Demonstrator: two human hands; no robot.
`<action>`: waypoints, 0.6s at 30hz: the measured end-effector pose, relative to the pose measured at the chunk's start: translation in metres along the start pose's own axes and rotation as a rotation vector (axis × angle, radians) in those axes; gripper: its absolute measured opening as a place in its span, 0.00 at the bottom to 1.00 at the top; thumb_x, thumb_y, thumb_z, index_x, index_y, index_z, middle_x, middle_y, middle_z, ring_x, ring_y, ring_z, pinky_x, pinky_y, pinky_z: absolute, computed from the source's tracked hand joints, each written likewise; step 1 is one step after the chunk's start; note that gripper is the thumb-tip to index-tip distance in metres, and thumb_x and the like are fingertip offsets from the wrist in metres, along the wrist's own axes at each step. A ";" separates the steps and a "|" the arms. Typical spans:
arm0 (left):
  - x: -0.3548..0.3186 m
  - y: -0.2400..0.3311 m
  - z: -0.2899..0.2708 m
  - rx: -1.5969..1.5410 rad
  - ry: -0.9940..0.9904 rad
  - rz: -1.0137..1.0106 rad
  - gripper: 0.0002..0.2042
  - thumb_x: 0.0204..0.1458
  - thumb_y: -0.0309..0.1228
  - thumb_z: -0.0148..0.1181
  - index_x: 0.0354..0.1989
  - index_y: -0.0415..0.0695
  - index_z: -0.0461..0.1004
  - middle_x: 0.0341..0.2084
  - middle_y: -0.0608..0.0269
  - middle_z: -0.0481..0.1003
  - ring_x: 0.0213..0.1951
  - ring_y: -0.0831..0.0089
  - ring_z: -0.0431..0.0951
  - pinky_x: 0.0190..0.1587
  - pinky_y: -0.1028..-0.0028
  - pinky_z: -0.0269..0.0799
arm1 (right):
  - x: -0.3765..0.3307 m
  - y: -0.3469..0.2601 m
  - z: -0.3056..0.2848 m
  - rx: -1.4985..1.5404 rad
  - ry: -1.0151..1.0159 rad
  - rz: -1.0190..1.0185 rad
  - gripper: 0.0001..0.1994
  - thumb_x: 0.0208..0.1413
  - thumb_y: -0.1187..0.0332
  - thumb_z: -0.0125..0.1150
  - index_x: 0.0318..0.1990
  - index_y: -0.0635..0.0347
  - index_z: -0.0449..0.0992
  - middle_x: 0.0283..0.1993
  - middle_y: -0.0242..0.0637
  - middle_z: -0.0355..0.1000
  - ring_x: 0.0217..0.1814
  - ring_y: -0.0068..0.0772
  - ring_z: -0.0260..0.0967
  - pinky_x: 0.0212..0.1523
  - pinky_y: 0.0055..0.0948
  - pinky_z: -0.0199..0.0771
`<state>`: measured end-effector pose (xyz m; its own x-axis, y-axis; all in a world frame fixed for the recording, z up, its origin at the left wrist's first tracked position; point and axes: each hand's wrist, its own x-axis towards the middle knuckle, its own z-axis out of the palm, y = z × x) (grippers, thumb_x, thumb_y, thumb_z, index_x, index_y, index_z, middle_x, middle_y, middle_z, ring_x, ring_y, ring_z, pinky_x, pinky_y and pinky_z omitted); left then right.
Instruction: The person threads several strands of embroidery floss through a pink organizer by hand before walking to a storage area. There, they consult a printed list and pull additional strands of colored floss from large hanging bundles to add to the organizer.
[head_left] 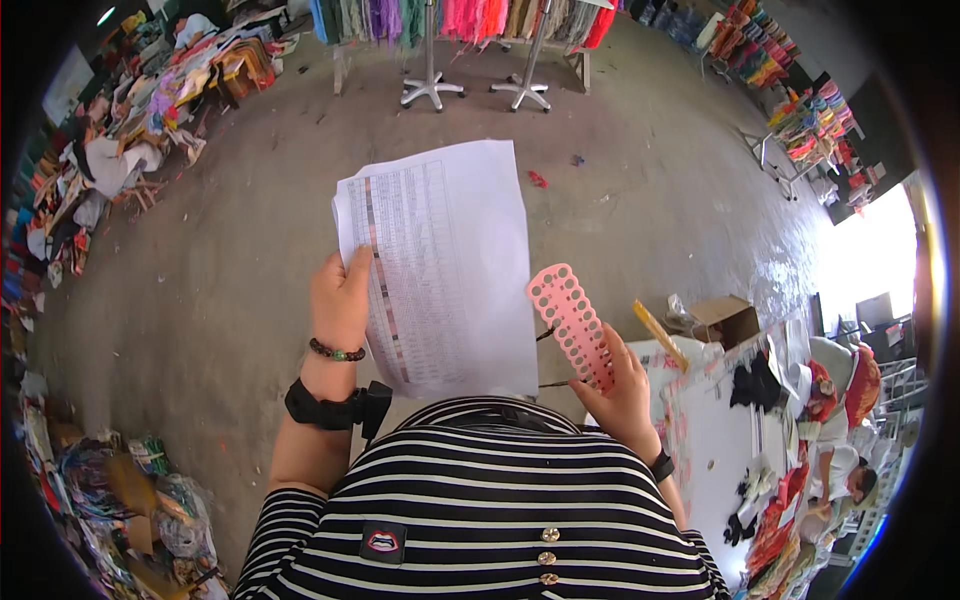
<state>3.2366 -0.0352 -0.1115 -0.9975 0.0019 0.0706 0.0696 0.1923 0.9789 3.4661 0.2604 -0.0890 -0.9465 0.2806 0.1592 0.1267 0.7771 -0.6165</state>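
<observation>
Your striped shirt (470, 470) is filling the spot closest to the camera, on your side of the paper (480, 260). You are holding the paper up in front of you, over the gray floor (250, 220). Of your two hands, the left hand (341, 292) is gripping the paper by its left edge, with the thumb lying on top. The paper is showing a grid of tiny lines, and a strip of little colored boxes is running down near its left side.

Your right hand (622, 390) is grasping the near end of a pink card (573, 322) full of round holes. That card is leaning just to the right of the paper. A beaded bracelet (335, 351) and a black strap (330, 408) are circling your left wrist, below the paper.

Farther right of the paper, a white counter (712, 455) is standing, with a yellow strip (660, 333) and an open brown box (727, 321) sitting near its far end. Well beyond the paper, bright yarn (470, 20) is hanging in many colors behind two metal stands.
</observation>
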 end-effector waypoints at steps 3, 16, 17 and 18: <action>0.070 -0.013 0.060 0.120 0.013 0.053 0.17 0.58 0.38 0.55 0.34 0.31 0.74 0.23 0.55 0.77 0.28 0.75 0.75 0.32 0.70 0.69 | 0.079 0.047 -0.008 0.006 -0.032 0.000 0.40 0.39 0.66 0.71 0.63 0.62 0.61 0.50 0.50 0.71 0.51 0.51 0.69 0.51 0.42 0.70; 0.280 -0.161 0.068 1.389 0.093 -0.287 0.16 0.60 0.38 0.46 0.36 0.40 0.76 0.35 0.43 0.76 0.39 0.44 0.76 0.42 0.53 0.72 | 0.407 0.222 -0.107 0.077 0.000 -0.040 0.36 0.40 0.64 0.68 0.61 0.60 0.63 0.50 0.49 0.71 0.53 0.52 0.68 0.57 0.44 0.64; 0.292 -0.161 0.068 1.496 0.062 -0.241 0.15 0.60 0.38 0.46 0.36 0.40 0.75 0.34 0.43 0.77 0.38 0.45 0.77 0.40 0.53 0.72 | 0.432 0.236 -0.112 0.090 0.002 -0.041 0.36 0.40 0.64 0.68 0.60 0.60 0.63 0.50 0.48 0.71 0.53 0.51 0.68 0.58 0.43 0.64; 0.301 -0.154 0.081 1.490 0.096 -0.264 0.15 0.60 0.38 0.45 0.36 0.40 0.75 0.33 0.44 0.77 0.38 0.46 0.77 0.39 0.53 0.73 | 0.456 0.252 -0.114 0.083 0.015 -0.030 0.36 0.40 0.64 0.68 0.60 0.60 0.63 0.50 0.48 0.71 0.53 0.51 0.68 0.58 0.43 0.64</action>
<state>2.9250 0.0153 -0.2562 -0.9705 -0.2411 -0.0011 -0.2394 0.9643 -0.1131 3.1006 0.6487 -0.0842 -0.9448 0.2669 0.1900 0.0726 0.7360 -0.6730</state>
